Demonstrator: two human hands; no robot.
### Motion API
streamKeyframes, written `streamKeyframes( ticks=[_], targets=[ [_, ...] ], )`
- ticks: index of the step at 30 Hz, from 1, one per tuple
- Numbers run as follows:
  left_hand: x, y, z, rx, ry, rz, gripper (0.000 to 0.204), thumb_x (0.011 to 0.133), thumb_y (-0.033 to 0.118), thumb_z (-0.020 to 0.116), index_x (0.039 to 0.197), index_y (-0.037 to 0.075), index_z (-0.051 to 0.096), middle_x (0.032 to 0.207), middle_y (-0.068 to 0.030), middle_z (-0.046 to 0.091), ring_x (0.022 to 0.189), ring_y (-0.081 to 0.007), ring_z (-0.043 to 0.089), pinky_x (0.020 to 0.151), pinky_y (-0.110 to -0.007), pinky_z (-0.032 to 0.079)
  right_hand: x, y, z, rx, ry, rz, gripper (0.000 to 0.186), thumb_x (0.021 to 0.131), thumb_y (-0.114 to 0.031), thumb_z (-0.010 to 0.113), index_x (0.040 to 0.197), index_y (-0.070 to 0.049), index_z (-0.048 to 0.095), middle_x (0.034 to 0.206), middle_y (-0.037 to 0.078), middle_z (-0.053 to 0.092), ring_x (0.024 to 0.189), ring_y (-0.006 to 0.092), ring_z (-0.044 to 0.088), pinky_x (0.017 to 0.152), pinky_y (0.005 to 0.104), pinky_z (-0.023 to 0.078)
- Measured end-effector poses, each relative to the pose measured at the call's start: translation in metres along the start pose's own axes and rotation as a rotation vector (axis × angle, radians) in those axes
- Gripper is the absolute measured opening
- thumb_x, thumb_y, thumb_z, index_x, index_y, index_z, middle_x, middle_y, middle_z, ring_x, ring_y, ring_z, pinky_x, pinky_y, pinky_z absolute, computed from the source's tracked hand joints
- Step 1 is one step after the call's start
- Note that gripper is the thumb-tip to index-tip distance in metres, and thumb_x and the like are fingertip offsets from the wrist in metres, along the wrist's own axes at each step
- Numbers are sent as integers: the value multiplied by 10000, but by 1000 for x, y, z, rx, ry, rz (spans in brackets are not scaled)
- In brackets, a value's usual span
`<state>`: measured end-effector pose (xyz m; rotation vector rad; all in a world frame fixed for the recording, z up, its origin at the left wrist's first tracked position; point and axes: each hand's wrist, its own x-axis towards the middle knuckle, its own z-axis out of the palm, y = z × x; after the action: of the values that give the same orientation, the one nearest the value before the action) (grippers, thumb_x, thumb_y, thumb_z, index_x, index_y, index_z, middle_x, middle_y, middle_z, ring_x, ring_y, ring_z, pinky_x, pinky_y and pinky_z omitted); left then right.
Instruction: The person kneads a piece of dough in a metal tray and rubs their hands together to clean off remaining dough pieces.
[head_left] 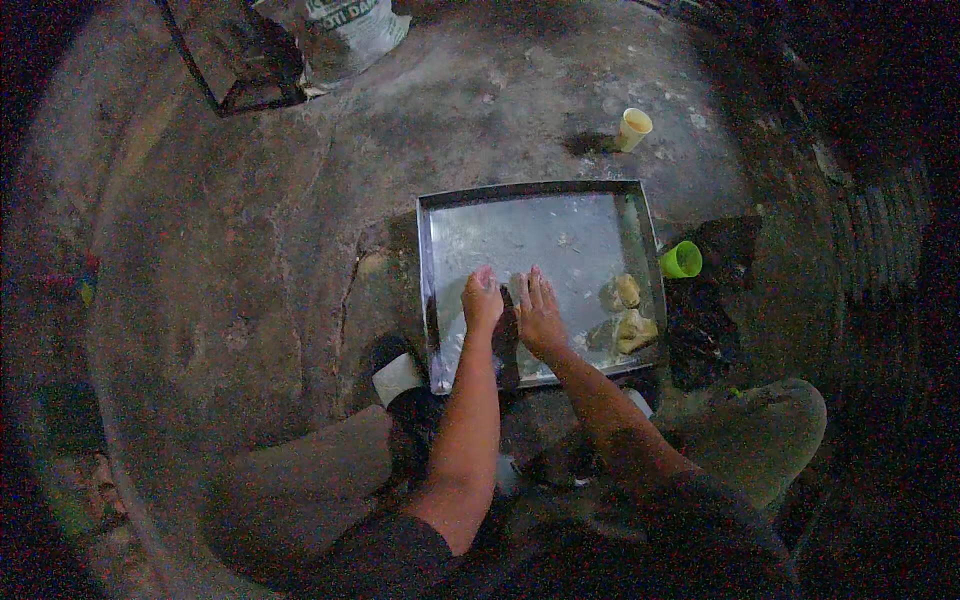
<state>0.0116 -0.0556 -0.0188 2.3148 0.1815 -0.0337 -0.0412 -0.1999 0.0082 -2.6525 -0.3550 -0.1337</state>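
A person sits with legs bent on either side of a shallow, square-cornered metal tray [500, 225] that lies on a worn, stained floor [250, 220]. Both forearms reach in over the tray's near edge, well inside its left and right edges.

The left hand [482, 302] is over the tray's near half, somewhat closer to the left edge than to the right. Its fingers are curled inward; whether they close on anything cannot be told. The right hand [540, 318] is just beside it, palm down, fingers extended and pointing toward the far edge, holding nothing that shows. It looks laid against the tray's bottom, though actual contact is hard to confirm. A narrow gap separates the 2 hands.

2 pale yellowish lumps, which look like dough, lie along the tray's right edge, toward the near right corner. The farther lump [626, 291] is the smaller; the nearer lump [636, 332] is broader and uneven, close to the corner. Both are apart from the hands. Pale smears and specks mark the metal.

Outside the tray, a bright green cup [682, 260] is tilted just beside the right edge. A pale yellow cup [634, 130] is on the floor beyond the far right corner. Much farther off, past the far left corner, is a whitish sack [355, 35].
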Motion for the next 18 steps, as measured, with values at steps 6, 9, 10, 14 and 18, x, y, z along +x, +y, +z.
streamKeyframes(
  ticks=[6,9,10,14,18],
  targets=[
    [-31,24,-25,73,-144,31,355,870,119,505,1213,27,526,1226,-181,550,1113,-362,527,944,-412,423,5,44,18,629,449,435,487,957,-334,403,1286,24,442,1316,258,435,1211,365,445,996,377,369],
    [-45,26,-32,88,-160,225,421,846,51,486,1266,36,493,1306,-170,494,1186,-354,479,996,-403,391,66,153,-7,917,118,984,435,957,-339,400,1169,16,534,1195,229,544,1142,351,500,935,363,408],
    [-49,22,-30,84,-151,292,447,836,24,477,1283,44,482,1325,-165,478,1203,-351,466,1009,-399,383,74,176,-11,832,21,934,417,957,-323,400,1161,11,540,1199,224,543,1145,350,499,943,372,407],
    [-48,11,-28,120,-111,385,537,796,-58,453,1314,84,467,1352,-132,464,1241,-328,435,1024,-383,377,78,145,11,221,275,271,377,946,-277,406,1192,-24,537,1277,212,491,1202,347,460,1006,389,371],
    [-53,14,-33,81,-155,265,498,777,-63,479,1239,108,549,1306,-92,516,1205,-290,480,1002,-365,399,48,119,17,213,-86,-267,411,906,-246,479,1283,-83,491,1399,180,381,1300,341,355,1085,395,285]
  ],
)
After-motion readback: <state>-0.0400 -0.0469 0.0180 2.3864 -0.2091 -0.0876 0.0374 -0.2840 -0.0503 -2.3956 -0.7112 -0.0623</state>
